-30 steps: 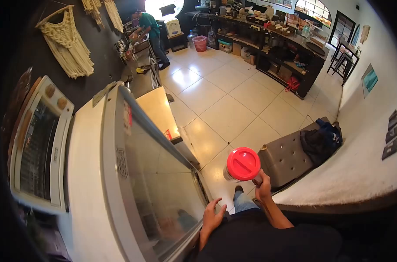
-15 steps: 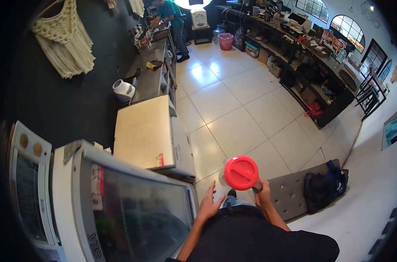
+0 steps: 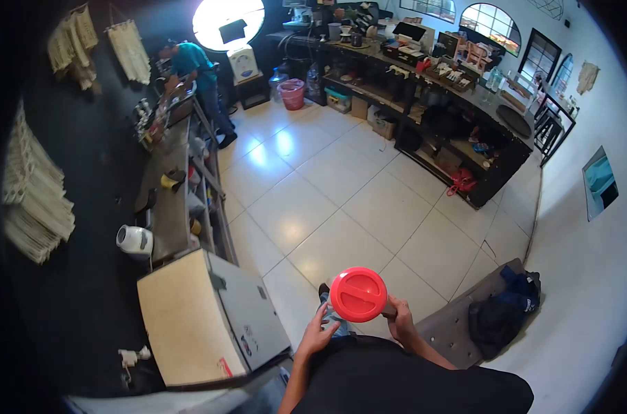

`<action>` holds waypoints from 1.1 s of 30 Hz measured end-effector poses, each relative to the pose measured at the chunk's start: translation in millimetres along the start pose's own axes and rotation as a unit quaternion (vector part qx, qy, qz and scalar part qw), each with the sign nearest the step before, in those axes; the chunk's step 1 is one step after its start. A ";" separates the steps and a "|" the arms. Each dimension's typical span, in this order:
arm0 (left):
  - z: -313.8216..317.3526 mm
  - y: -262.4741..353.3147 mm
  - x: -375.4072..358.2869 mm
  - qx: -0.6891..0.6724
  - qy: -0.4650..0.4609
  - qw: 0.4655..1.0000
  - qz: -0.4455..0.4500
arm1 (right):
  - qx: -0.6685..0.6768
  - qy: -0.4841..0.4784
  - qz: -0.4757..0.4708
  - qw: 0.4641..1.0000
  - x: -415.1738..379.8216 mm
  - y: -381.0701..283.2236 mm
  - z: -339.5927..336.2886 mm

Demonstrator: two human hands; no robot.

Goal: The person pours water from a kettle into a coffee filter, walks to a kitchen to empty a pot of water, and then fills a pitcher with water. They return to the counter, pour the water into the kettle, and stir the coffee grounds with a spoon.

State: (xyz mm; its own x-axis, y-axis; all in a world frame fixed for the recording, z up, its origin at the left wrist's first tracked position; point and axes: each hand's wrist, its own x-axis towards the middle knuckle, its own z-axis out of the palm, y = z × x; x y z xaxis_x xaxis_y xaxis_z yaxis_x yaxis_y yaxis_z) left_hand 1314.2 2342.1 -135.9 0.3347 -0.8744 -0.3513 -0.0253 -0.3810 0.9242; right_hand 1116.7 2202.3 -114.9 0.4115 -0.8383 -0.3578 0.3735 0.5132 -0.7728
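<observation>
A clear jug with a round red lid (image 3: 358,294) is in front of my body, seen from above. The lid has a raised bar across its top and hides most of the jug's body. My right hand (image 3: 401,322) is closed around the jug's handle on the right side. Close against the left side, just below the lid's edge, is my left hand (image 3: 317,334), its thumb and fingers apart. Whether those fingers press on the jug is hard to make out.
A cream-topped white freezer (image 3: 182,317) stands at left, and beyond it a counter (image 3: 170,217) with a white appliance base (image 3: 135,239). A person (image 3: 196,76) works at its far end. On the right are a grey bench (image 3: 458,338) with dark clothes and a dark shelf unit (image 3: 424,103).
My view has swung right and moved forward, past the glass-fronted cooler. My left hand has come closer to the jug's side; the right hand keeps its hold.
</observation>
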 end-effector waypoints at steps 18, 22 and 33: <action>-20.0 180.7 416.8 0.050 -0.307 0.950 0.024 | 0.132 0.174 -0.150 0.964 290.9 -148.4 48.5; 12.6 183.4 495.2 0.085 -0.258 0.960 0.066 | 0.128 0.184 -0.163 0.961 359.2 -191.4 22.3; 42.3 264.5 622.7 0.056 -0.129 0.990 0.034 | 0.019 0.130 -0.190 0.973 508.7 -303.8 -1.4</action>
State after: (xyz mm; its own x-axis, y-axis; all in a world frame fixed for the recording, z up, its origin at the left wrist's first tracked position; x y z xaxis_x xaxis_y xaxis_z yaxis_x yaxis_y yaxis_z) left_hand 1476.1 1684.2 -116.6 0.0783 -0.9412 -0.3285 -0.1486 -0.3369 0.9297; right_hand 1211.4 1619.7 -62.9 0.0154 -0.9845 -0.1746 0.4903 0.1596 -0.8568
